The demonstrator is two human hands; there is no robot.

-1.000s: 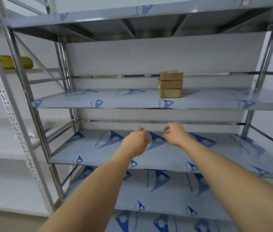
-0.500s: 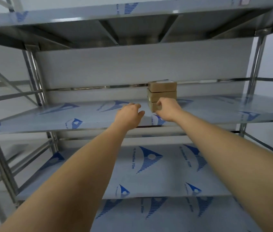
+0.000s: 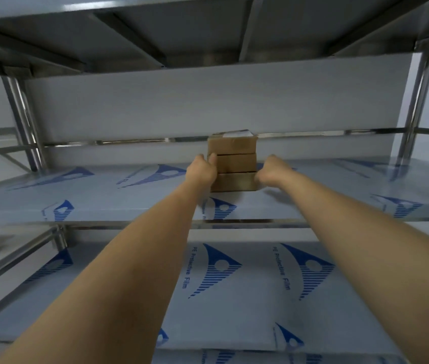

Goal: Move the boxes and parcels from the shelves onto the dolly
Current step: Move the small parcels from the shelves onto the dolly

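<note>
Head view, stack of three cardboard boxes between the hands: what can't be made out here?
- Dolly: nowhere in the head view.
- Right hand fingers: motion-blurred at the stack of three cardboard boxes, so contact with the bottom box is unclear.
- Left hand: only its thumb shows on the front; the fingers are behind the stack's left side.
- Paper on the top box: too small to read.

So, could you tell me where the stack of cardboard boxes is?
Head view, centre: stack of three brown cardboard boxes on the film-covered metal shelf, between left hand and right hand.
</note>
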